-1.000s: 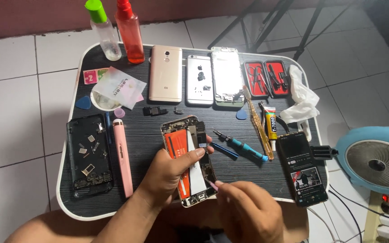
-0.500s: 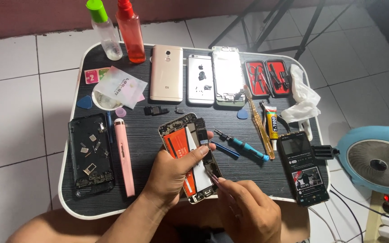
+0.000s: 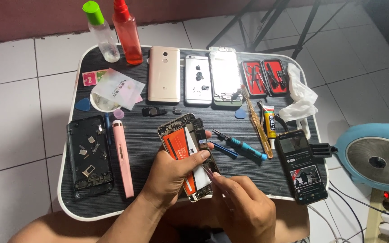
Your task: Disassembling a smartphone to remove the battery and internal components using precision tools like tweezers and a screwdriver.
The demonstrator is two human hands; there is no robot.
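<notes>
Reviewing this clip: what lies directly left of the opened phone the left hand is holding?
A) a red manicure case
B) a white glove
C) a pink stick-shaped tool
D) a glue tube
C: the pink stick-shaped tool lies just left of the opened phone held by the left hand.

Even, bright daylight; sharp picture overall.

We see soft, diffuse light with only faint shadows under the left hand [image 3: 172, 175] and right hand [image 3: 244, 207]. We note mild glare on the white floor tiles [image 3: 19, 58] at far left. The far right corner falls dim. Straight lines bow slightly toward the edges.
</notes>
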